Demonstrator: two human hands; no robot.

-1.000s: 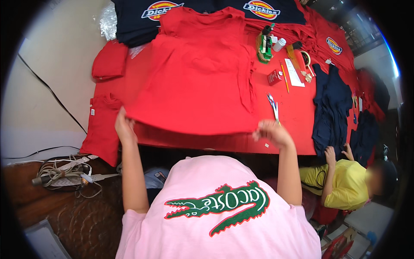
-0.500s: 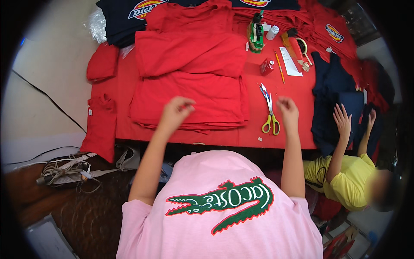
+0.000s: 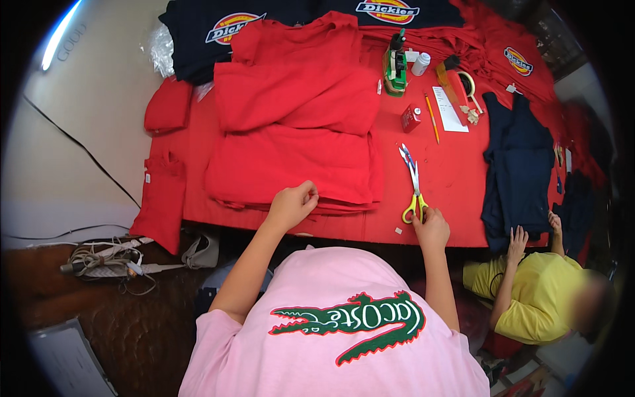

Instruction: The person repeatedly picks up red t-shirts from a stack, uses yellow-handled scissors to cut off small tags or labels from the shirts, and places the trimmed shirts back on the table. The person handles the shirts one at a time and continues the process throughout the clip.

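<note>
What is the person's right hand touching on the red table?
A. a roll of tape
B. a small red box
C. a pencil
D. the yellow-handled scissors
D. The right hand rests at the yellow handles of the scissors, which lie on the red table, while the left hand sits on the folded red cloth.

Plain red garment stack (image 3: 291,159) (scissors (image 3: 414,188) yellow-handled).
</note>
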